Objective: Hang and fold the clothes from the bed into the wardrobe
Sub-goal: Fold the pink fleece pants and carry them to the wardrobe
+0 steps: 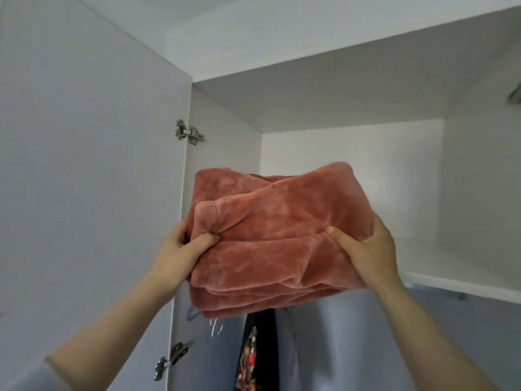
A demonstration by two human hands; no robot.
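View upward into the white laminate wardrobe [352, 103]; every position is given relative to its white upper shelf board [465, 289].

(a) The flat white wardrobe door [84, 165] stands open to the left of the shelf.

(b) The compartment above the shelf shows only bare white walls where I can see into it.

(c) The folded, plush, terracotta-pink fleece bundle [282, 230] is the task's thing. I hold it in the air on the near side of the shelf, in front of the compartment's left part. Its long axis runs left to right, roughly parallel to the shelf's front edge. Its lowest folds hang below the line of that edge, and whether any part touches the board I cannot tell.

(d) Below the shelf hang a pale blue garment [324, 348] and a dark patterned garment [251, 354].

(e) My left hand [180, 249] grips the bundle's left short end, thumb pressed into the facing fold. My right hand [369, 249] grips the right end likewise. The other fingers of both hands are curled out of sight behind the cloth. Neither hand looks nearer the shelf.

(f) A steel hinge [188, 131] sits up and left of the shelf.

My judgement is that the shelf lies ahead of my fingers, so the bundle should rise slightly and travel forward, broadside on.
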